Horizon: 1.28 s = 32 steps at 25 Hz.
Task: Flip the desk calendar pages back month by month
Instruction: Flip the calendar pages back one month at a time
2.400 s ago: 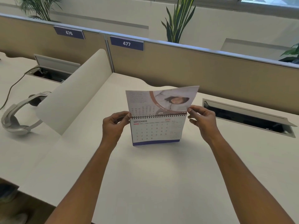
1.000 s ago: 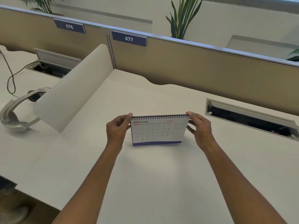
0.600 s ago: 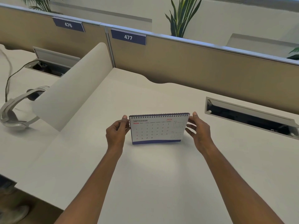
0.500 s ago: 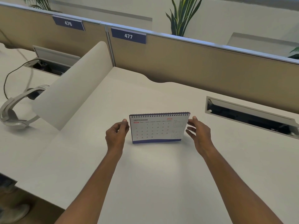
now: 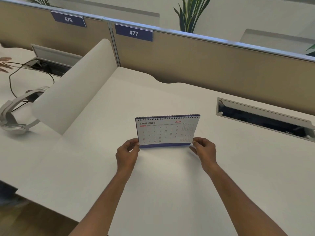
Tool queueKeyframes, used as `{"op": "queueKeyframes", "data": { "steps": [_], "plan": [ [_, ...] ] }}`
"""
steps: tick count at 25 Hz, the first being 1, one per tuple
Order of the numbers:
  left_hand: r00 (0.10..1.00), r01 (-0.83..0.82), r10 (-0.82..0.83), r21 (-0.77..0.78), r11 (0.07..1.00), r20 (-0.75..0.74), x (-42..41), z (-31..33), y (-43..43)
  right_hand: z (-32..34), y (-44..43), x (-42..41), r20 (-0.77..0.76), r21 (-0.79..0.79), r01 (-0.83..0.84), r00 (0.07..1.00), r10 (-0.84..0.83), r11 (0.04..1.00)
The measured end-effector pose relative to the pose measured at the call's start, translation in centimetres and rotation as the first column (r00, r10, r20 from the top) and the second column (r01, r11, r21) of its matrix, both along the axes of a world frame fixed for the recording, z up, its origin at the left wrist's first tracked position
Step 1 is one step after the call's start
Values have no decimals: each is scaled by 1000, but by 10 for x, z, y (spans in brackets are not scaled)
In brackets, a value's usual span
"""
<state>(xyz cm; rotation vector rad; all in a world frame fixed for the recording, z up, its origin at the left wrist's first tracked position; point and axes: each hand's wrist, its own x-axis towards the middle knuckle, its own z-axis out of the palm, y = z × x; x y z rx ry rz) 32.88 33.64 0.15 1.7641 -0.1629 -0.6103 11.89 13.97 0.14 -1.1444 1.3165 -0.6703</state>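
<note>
A spiral-bound desk calendar (image 5: 166, 132) stands upright on the white desk (image 5: 162, 184), showing the SEPTEMBER 2026 page with a blue strip along its bottom. My left hand (image 5: 127, 153) pinches the page's bottom left corner between thumb and fingers. My right hand (image 5: 203, 149) pinches the bottom right corner, where the page edge curls slightly off the stand. Both forearms reach in from the lower edge of the view.
A curved white divider (image 5: 75, 89) rises to the left. Beyond it lie a white headset (image 5: 15, 116) and a black cable (image 5: 30, 72). An open cable tray (image 5: 262, 116) is set in the desk at right. Tan partitions labelled 476 and 477 (image 5: 133, 32) close the back. Another person's fingers (image 5: 4, 63) show at far left.
An upper page was flipped over the back, leaving September in front. Both hands then slid down from the calendar's top corners to the page's bottom corners.
</note>
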Motion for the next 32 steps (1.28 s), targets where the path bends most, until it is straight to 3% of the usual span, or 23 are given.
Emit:
{"op": "queueKeyframes", "data": {
  "steps": [7,15,32],
  "plan": [
    [999,6,-7,22,1000,41,-11,1,3,-3,6,-2,5,-60,-21,1000,21,998],
    [991,-69,54,-115,991,-126,-17,1,7,-7,14,-8,21,-68,16,1000,-15,998],
    [933,34,-154,-346,938,-324,-11,7,33,-1,30,-18,175,19,68,982,-71,997]
  ]
}}
